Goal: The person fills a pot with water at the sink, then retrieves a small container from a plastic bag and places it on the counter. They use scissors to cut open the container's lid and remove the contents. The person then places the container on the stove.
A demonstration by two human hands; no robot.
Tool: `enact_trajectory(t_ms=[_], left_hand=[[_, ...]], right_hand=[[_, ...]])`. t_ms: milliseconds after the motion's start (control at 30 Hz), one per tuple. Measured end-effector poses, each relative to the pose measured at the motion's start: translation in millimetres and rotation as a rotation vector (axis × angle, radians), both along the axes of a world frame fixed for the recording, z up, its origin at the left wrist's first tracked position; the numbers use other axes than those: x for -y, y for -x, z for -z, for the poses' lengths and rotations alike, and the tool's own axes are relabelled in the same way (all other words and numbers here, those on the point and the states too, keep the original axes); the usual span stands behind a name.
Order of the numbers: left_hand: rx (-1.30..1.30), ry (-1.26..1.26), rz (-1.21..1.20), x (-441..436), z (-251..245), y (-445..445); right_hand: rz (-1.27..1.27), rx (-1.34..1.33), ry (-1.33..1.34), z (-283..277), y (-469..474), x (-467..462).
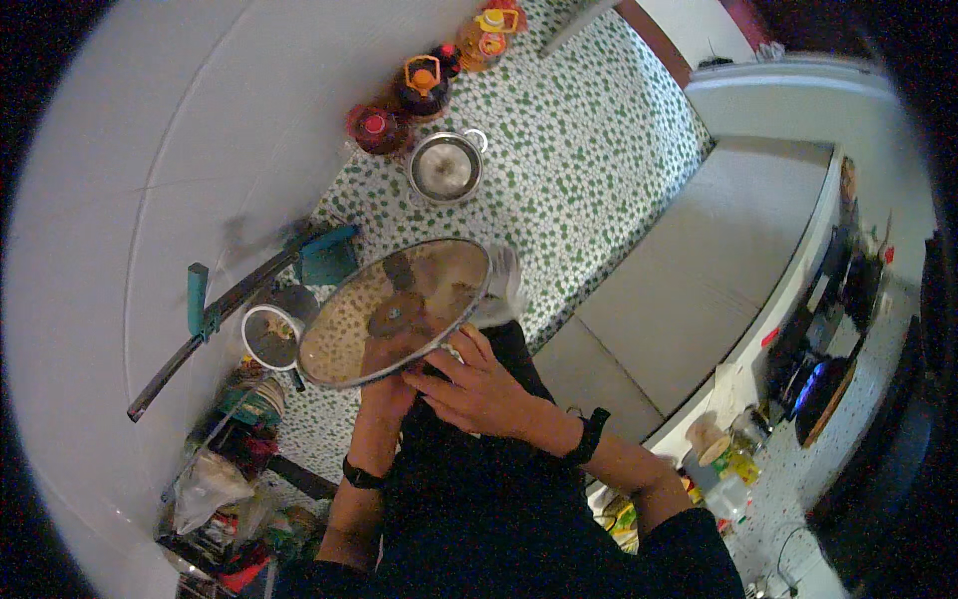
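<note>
A large oval-looking glass pot lid point(419, 307) with a dark metal rim is held tilted in front of my body. Part of my left hand point(389, 393) is behind the lid and shows dimly through the glass, near a dark round knob. My right hand point(475, 385) has its fingers at the lid's near rim. Something small and whitish shows by those right fingers, too unclear to name. Both my wrists wear black bands.
On the tiled floor stand a metal pot point(447, 168) and several large bottles point(423, 86) along the wall. A white-rimmed bin point(273, 337) and a teal dustpan point(328, 254) are at left. Rightward, a gas stove point(812, 385) with a blue flame sits on the counter point(793, 494).
</note>
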State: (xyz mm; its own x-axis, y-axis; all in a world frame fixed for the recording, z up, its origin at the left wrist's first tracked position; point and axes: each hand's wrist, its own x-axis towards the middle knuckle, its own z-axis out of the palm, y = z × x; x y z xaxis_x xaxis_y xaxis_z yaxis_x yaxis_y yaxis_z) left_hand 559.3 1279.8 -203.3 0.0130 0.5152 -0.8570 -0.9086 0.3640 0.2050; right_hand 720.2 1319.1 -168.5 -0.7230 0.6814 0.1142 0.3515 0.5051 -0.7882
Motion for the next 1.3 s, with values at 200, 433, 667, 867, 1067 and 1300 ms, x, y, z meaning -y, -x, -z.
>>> enact_trajectory(t_ms=[200,433,667,867,1067,1300], left_hand=[[-0.140,-0.307,0.199,-7.1,-25.9,-29.1],[-0.083,-0.476,0.205,-19.4,-54.2,0.9],[-0.084,-0.526,0.053,-8.6,-102.2,42.5],[-0.030,-0.521,0.095,-4.1,-135.5,59.4],[-0.094,-0.534,0.120,-7.4,-148.6,66.3],[-0.067,-0.459,0.027,6.8,-142.0,83.0]], right_hand=[[0.377,-0.299,0.376,-26.2,-20.4,-6.3],[0.490,-0.365,0.520,7.1,-11.9,-35.8],[-0.262,0.074,0.362,36.0,38.3,-66.5],[-0.343,0.369,0.207,21.9,97.0,-37.0],[-0.003,0.030,0.181,89.6,138.1,-26.1],[-0.148,0.133,0.403,113.4,123.9,-16.5]])
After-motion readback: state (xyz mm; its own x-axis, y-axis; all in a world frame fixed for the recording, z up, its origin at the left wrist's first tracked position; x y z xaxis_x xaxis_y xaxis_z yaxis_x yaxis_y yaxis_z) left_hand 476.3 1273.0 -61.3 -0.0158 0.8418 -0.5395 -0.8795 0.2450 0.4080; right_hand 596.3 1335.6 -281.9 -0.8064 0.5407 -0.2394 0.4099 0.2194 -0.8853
